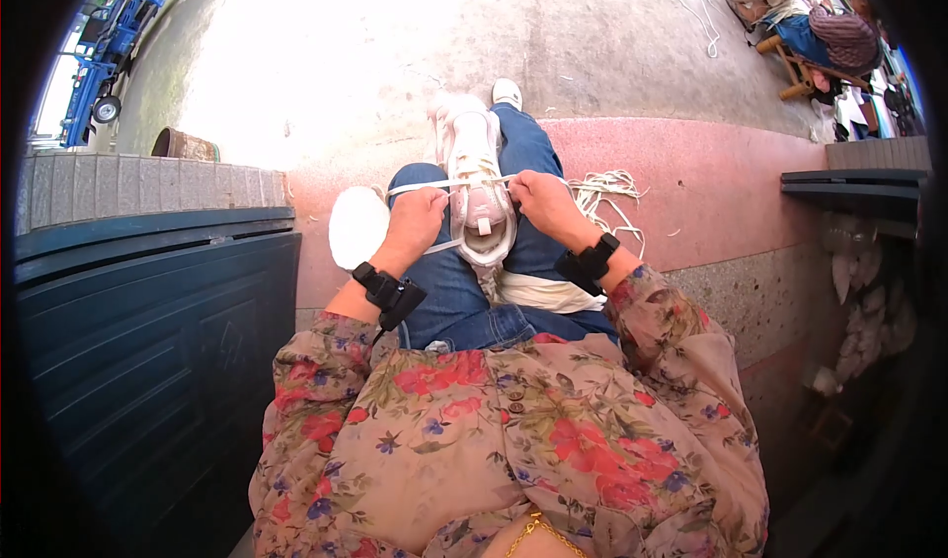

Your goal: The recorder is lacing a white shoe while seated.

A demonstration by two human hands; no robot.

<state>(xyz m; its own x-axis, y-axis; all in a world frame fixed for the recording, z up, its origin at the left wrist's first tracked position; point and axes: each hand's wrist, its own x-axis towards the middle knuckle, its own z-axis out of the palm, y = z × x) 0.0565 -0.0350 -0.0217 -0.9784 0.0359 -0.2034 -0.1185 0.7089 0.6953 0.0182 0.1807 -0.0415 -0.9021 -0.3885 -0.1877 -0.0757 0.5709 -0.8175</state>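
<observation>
A pale pink and white shoe (pixel 478 199) lies across the lap at the centre of the frame, toe toward the top and heel opening toward the bottom, between the left hand (pixel 420 214) and the right hand (pixel 545 204). Both hands are closed with fingers pinched: the left appears to grip a flat white lace (pixel 462 181) on one side of the tongue, the right the same lace on the other, so that it runs nearly straight across the shoe's upper opening. As to progress, the lace seems to be in the shoe already, though the lower holes are too washed out to count; no knot or bow shows, and a loose length trails left of the left hand, so the upper end looks unfinished. To the right of the right hand lies a heap of white laces (pixel 607 191), apparently unused; at centre left, beside the knee, sits a rounded white thing (pixel 357 227) whose kind I cannot tell, and below the shoe a white cloth (pixel 553 293) rests on the jeans (pixel 444 296)
</observation>
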